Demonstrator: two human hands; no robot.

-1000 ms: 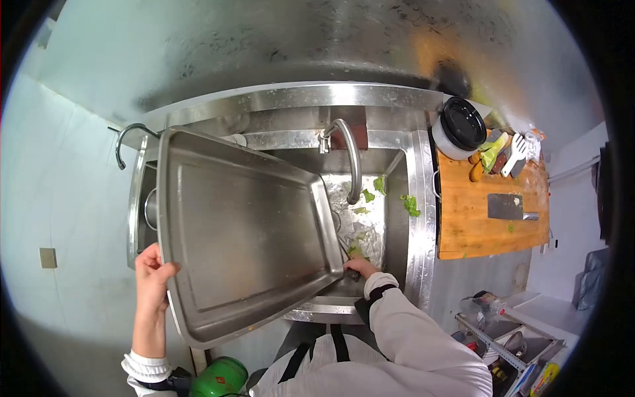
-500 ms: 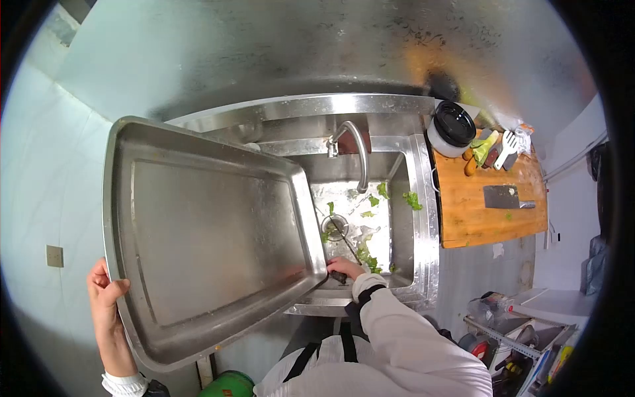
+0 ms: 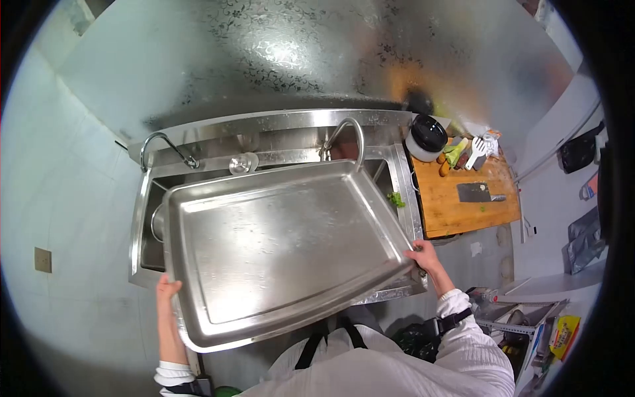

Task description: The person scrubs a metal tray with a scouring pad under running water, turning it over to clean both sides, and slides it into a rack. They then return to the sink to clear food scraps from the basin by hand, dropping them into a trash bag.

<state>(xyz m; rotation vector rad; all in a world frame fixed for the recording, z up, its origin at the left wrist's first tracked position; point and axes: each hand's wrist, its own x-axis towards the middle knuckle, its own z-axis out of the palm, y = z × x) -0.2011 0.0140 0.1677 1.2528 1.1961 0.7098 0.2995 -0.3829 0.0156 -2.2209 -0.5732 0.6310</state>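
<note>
A large rectangular metal tray (image 3: 284, 245) is held up over the double sink, its inside facing me and bare but for wet spots. My left hand (image 3: 168, 291) grips its left edge, thumb over the rim. At the lower right corner my right hand (image 3: 423, 257) is closed round the rim. Most of the sink (image 3: 135, 255) is hidden beneath the tray. A scrap of green leaf (image 3: 396, 199) shows at the basin's right side. The right faucet (image 3: 362, 135) arches down behind the tray's far edge.
A left faucet (image 3: 159, 137) and a small metal cup (image 3: 243, 163) stand along the sink's back. On the right, a wooden cutting board (image 3: 456, 215) carries a cleaver (image 3: 475, 192), a white slotted spatula (image 3: 476, 152) and vegetables. A black-lidded container (image 3: 426, 137) stands at its far left corner.
The tray has swung rightward over the sink and now lies flatter. My right hand has moved right with its corner, away from above the basin. The left hand still grips its edge.
</note>
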